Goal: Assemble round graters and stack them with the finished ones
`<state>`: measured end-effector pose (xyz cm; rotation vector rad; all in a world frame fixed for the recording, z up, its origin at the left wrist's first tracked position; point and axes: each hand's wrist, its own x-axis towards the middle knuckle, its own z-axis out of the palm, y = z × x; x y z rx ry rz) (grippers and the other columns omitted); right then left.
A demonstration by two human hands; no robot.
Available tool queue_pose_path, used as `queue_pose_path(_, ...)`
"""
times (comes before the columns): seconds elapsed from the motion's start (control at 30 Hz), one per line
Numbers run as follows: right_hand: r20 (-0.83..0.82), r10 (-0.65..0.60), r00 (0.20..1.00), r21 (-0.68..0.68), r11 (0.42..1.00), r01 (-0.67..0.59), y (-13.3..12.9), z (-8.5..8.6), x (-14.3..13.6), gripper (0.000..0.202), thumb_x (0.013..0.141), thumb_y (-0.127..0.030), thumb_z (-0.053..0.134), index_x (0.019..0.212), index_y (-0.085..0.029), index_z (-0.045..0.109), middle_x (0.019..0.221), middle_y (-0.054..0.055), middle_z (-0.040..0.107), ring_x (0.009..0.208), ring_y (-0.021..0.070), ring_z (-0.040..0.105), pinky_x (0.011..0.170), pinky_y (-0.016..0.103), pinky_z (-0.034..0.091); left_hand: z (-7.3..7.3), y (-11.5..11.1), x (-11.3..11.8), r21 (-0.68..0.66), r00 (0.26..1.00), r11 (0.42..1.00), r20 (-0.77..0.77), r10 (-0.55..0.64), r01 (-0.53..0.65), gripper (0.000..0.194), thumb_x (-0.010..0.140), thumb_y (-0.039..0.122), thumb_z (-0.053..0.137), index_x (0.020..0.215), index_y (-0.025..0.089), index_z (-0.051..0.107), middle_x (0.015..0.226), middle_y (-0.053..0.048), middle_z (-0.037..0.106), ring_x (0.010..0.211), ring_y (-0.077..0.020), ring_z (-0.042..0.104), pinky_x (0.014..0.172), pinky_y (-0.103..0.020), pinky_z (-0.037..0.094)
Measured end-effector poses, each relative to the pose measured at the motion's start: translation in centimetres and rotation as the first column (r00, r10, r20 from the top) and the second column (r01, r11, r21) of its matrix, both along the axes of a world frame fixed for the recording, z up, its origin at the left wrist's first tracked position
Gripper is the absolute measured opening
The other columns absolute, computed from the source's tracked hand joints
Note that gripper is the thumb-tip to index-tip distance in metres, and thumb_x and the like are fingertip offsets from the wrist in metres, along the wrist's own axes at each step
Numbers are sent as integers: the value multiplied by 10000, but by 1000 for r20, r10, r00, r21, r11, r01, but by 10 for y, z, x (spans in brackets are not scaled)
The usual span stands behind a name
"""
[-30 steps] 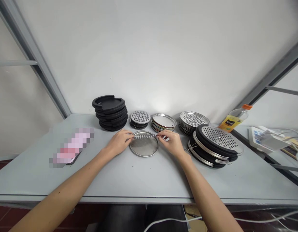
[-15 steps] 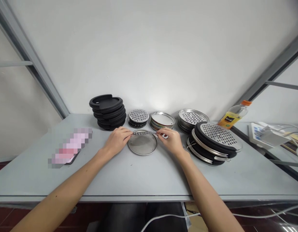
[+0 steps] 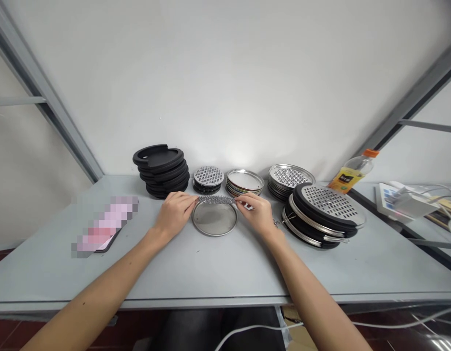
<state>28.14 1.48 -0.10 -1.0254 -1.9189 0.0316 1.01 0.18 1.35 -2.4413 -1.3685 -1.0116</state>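
Note:
A perforated metal disc [image 3: 217, 199], seen nearly edge-on, is pinched at its left edge by my left hand [image 3: 177, 210] and at its right edge by my right hand [image 3: 255, 210]. Just below the disc, a round shallow metal tray [image 3: 214, 220] lies flat on the grey table [image 3: 210, 273]. The disc hides the tray's far rim. Behind my hands stand a stack of small perforated discs [image 3: 208, 176] and a stack of plain metal trays [image 3: 245, 179].
Black rings [image 3: 160, 165] are stacked at the back left. More metal discs [image 3: 291, 175] stand back right, near a stack of black-and-silver assemblies [image 3: 327, 204] and a bottle [image 3: 351, 174]. A blurred phone [image 3: 108, 224] lies left; a power strip [image 3: 401, 202] is far right.
The perforated disc has tilted slightly, showing more of its toothed surface. Both hands keep their hold at its edges. The camera view has shifted a little.

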Motion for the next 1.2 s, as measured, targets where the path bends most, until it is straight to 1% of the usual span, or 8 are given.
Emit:
queue_pose_path(0.27,-98,-25,995,181,983,43,1,-6,-7,129,867,-193,590,888,-219,715,885,43,728,785,165,680,708,286,549,-3,2,0,161,1000,987,-16,-17,19,279,952,222,457,996,142,721,843,-95,733,804,-211,642,784,-358,455)
queue_pose_path(0.4,-143,-35,989,226,972,67,-2,0,-7,114,864,-183,604,901,-216,707,880,49,719,765,164,672,686,288,547,-8,2,2,77,998,996,37,-48,45,265,945,211,466,1005,153,717,833,-73,735,778,-197,640,739,-327,453)
queue_pose_path(0.5,-163,-48,985,218,972,83,-3,2,-7,116,872,-191,595,907,-213,704,887,55,714,757,162,667,671,286,545,-10,2,5,1,997,999,63,-44,44,261,935,208,471,1008,175,720,812,-56,734,749,-187,638,708,-309,452)
queue_pose_path(0.6,-144,-42,989,181,981,68,-1,0,-6,112,875,-208,592,892,-214,702,872,49,715,741,158,662,652,280,537,-10,1,6,13,992,999,115,-49,48,263,932,205,469,988,164,723,814,-60,735,745,-185,647,712,-304,461)
queue_pose_path(0.67,-100,-32,994,131,990,45,1,-2,-5,110,874,-218,593,877,-217,703,863,43,718,756,161,664,646,275,531,-10,1,6,51,988,997,144,-64,57,267,936,195,463,984,149,721,813,-64,736,748,-182,653,712,-301,468)
queue_pose_path(0.77,-42,-6,999,53,999,8,3,-6,-4,121,870,-201,587,870,-220,707,878,37,721,762,158,661,645,270,526,-7,1,4,160,994,986,85,-66,52,264,946,205,467,985,139,720,802,-76,732,740,-188,651,713,-312,471)
queue_pose_path(0.93,-109,16,994,40,999,-12,2,-4,-6,143,852,-160,578,862,-212,710,876,43,722,739,156,656,609,268,520,-4,2,2,269,999,962,-19,-43,46,274,962,227,462,999,142,719,767,-84,725,731,-200,654,707,-333,472)
queue_pose_path(1.2,-233,-5,972,130,991,36,-6,6,-14,102,862,-189,594,867,-204,695,847,45,704,632,132,599,560,267,490,-8,2,1,120,993,990,89,-79,68,280,951,227,456,1011,152,720,687,-39,712,626,-165,645,642,-272,477)
